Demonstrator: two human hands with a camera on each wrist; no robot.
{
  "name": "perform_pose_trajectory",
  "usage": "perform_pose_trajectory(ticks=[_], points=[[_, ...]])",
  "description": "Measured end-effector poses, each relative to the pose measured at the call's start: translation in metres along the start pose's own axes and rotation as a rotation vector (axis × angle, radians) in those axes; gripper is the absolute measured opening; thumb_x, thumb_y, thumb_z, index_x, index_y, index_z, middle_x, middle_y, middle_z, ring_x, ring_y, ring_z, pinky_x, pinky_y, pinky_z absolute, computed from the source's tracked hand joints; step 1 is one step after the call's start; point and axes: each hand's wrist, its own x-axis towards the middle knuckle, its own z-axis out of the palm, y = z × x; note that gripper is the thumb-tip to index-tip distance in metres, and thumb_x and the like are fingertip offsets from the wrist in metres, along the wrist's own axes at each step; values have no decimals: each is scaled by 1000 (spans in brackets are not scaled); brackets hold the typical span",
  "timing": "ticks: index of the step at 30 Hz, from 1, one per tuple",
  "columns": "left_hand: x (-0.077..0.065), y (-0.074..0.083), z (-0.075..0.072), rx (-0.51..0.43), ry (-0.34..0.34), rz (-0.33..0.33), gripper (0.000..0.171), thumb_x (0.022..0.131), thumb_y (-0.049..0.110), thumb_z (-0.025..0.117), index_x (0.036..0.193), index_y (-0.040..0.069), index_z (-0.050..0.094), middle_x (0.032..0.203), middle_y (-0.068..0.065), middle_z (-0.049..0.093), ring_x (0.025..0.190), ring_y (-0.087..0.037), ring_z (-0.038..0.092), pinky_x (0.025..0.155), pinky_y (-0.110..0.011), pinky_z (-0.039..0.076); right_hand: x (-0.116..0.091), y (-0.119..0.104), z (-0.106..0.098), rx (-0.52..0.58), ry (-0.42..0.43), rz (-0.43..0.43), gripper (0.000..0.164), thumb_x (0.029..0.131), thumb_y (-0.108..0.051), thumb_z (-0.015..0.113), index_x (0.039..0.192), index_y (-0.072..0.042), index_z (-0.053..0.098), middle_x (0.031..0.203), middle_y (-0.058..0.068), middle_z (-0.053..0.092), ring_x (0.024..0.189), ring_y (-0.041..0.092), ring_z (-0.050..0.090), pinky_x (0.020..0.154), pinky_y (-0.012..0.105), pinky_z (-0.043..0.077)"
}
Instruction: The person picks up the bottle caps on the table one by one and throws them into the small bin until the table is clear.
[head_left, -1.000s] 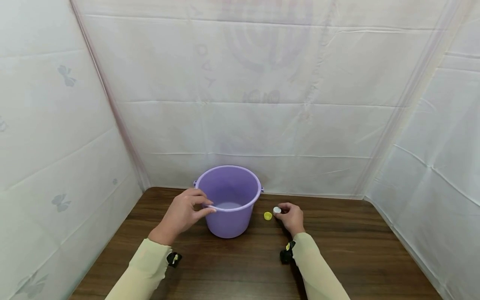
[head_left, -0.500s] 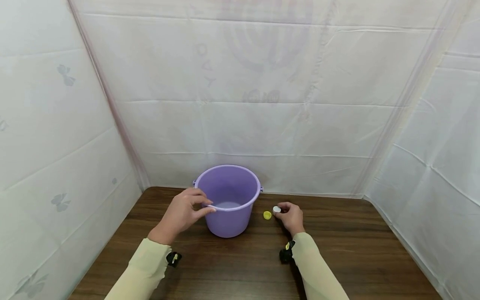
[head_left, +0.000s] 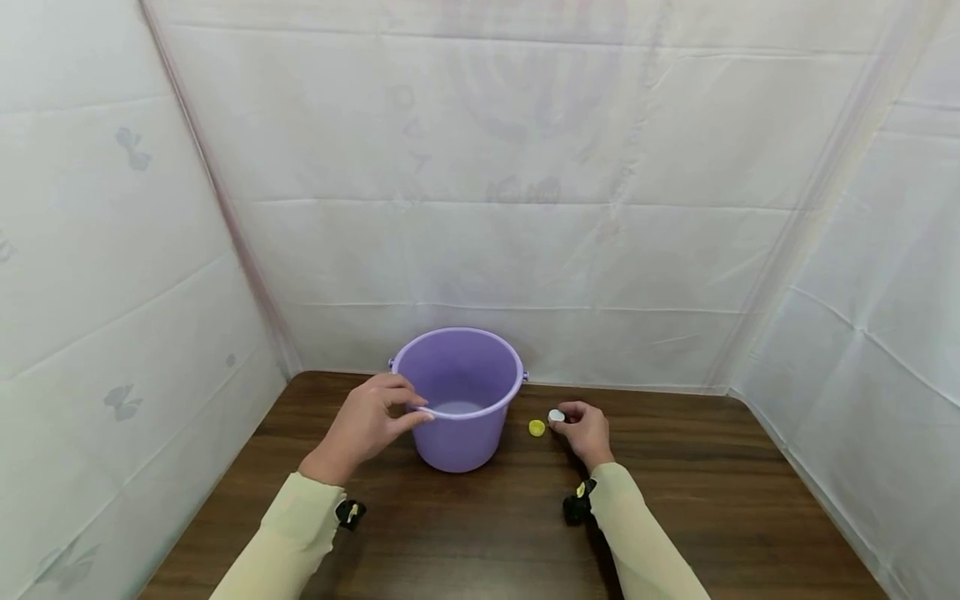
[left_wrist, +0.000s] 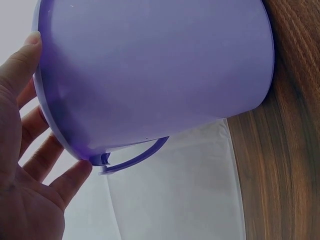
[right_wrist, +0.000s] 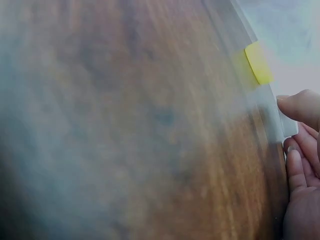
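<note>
A purple bucket [head_left: 459,442] stands upright at the back of the table. My left hand [head_left: 366,423] grips its near left rim, thumb outside and fingers inside; the left wrist view shows the thumb and fingers around the bucket's [left_wrist: 160,65] edge. To the right of the bucket, my right hand [head_left: 588,433] pinches a small round white cap [head_left: 556,416] between thumb and fingers, at the tabletop. Beside it on the left lies a small yellow cap [head_left: 536,428], apart from the white one. In the right wrist view the white cap [right_wrist: 288,125] is partly hidden by the thumb.
The dark wood-grain table [head_left: 465,533] runs back to a white sheet wall [head_left: 525,250], with more sheeting on both sides. A purple handle [left_wrist: 137,160] hangs from the bucket's rim in the left wrist view. The right wrist view is largely blurred.
Both hands keep their holds on the bucket's rim and the white cap. The whole head view shifts very slightly; nothing else visibly moves.
</note>
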Motion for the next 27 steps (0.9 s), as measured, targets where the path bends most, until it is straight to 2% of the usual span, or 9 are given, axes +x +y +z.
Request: perform_pose_trajectory(ticks=[8,16,24,27], points=[[2,2,2,-2,-15,-5,15,79,34,89,88,24,83,90,12,69,89,-9,64,78,-33,57,-5,-3,-9,18,-30,1,29,80,-8,86,107,-2,77,107,14,75,97,25,70,87,41,58],[1,0,1,5,-12,-16,14,78,33,90,87,25,82,89,13,69,88,-9,63,77,-32,57,-9,-4,-17,-14,-67,-19,27,81,-10,86,106,-2,76,102,13,76,92,21,71,81,36,60],[-1,0,-1,9,-32,-35,14,78,34,90,87,26,82,89,14,69,89,-8,63,77,-31,56,-15,-14,-24,74,-76,-51,27,82,-4,85,106,0,75,106,18,76,94,26,75,79,31,62],[0,0,0,3,-31,-27,14,79,34,89,87,26,82,89,14,68,89,-8,63,76,-30,56,-18,-19,-26,91,-73,-59,26,82,-4,85,106,0,76,106,17,76,95,24,75,78,27,61]])
